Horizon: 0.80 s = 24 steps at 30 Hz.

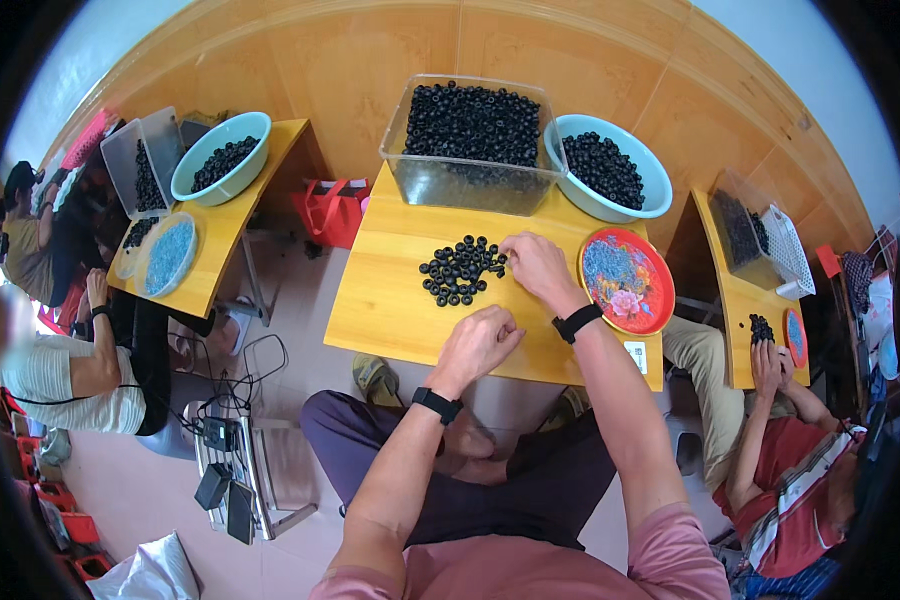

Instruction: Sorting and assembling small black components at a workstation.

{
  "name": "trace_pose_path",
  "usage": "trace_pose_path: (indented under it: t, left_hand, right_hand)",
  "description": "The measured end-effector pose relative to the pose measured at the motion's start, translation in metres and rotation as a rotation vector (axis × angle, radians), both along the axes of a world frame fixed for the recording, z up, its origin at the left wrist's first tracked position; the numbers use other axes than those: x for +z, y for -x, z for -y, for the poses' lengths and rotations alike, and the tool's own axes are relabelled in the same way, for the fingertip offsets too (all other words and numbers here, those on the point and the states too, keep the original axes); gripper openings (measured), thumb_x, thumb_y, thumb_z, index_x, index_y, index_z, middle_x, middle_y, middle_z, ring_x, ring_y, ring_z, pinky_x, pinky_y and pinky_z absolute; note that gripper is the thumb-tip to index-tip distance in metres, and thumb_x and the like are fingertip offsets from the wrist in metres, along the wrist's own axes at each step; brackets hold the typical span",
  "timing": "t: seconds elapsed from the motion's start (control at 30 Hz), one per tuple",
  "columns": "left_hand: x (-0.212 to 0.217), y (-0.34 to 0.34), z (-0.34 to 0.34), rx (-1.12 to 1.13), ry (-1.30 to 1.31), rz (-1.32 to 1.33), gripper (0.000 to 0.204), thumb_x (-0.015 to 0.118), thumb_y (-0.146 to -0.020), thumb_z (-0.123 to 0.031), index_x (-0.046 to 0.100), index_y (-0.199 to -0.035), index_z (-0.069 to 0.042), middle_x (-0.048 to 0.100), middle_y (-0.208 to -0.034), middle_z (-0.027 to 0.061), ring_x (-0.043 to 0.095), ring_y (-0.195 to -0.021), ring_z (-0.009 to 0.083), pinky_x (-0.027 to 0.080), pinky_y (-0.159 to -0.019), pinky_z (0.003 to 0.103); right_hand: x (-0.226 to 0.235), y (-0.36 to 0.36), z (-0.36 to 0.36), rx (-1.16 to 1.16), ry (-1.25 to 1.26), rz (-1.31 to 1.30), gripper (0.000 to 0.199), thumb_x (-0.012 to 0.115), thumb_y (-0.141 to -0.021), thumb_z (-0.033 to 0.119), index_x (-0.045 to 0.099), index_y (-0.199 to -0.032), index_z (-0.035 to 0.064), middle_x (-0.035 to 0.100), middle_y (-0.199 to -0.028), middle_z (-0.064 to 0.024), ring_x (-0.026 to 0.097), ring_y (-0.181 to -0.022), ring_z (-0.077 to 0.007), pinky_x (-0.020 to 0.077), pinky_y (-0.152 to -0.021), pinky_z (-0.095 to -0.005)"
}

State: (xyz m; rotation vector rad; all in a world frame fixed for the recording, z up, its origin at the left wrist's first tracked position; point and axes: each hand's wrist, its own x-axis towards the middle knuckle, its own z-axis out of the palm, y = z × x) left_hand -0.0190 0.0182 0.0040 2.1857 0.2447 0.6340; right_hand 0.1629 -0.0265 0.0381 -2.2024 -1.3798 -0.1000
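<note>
Small round black pieces with holes, like little wheels or rings (457, 270), lie in a loose pile on the yellow wooden table (385, 290). My right hand (540, 266) is at the pile's right edge. Its fingers are bent and drawn together against the outermost pieces; what lies between the fingertips is hidden. Nearer to me, my left hand (478, 345) hovers over the table's front part with its fingers curled inward. Whatever those fingers hold, if anything, cannot be made out. Beside my right wrist, a red flowered tray (660, 290) bears a heap of small blue-grey pieces (615, 265).
A clear plastic bin (470, 187) full of black pieces stands at the table's back, beside a pale blue basin (660, 180) of the same. People sit at similar tables left (220, 240) and right (735, 330). A metal stool (260, 490) with cables stands at lower left.
</note>
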Motion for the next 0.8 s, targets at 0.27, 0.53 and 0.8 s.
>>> trace_pose_path:
  t: [0.27,0.53,0.8]
  left_hand:
    - [-0.003,0.001,0.0,0.017,0.013,-0.029,0.018,0.074,-0.087,-0.016,0.065,-0.085,0.0,0.062,-0.075,0.0128,0.062,-0.066,0.0278,0.052,-0.063,0.038]
    - [0.001,-0.001,-0.001,0.124,0.295,0.074,0.024,0.067,-0.092,-0.005,0.059,-0.115,-0.002,0.065,-0.08,0.0137,0.066,-0.068,0.0283,0.052,-0.064,0.038]
    - [-0.008,-0.005,-0.003,0.152,0.214,0.064,0.018,0.065,-0.093,-0.003,0.06,-0.11,0.0,0.068,-0.084,0.0133,0.069,-0.073,0.0208,0.054,-0.067,0.032]
  right_hand:
    - [0.015,0.013,0.017,-0.041,0.255,0.004,0.015,0.065,-0.082,0.011,0.074,-0.093,0.0066,0.072,-0.1,-0.0181,0.07,-0.091,-0.0379,0.0539,-0.082,-0.0502]
    - [0.016,0.033,0.055,-0.049,0.084,-0.161,0.013,0.067,-0.083,0.015,0.071,-0.087,0.0036,0.072,-0.09,-0.0159,0.07,-0.086,-0.0359,0.0543,-0.075,-0.0464]
    - [0.004,0.041,0.061,-0.035,0.047,-0.341,0.017,0.068,-0.083,0.015,0.071,-0.097,0.0058,0.072,-0.092,-0.0138,0.07,-0.089,-0.0331,0.0537,-0.076,-0.0452]
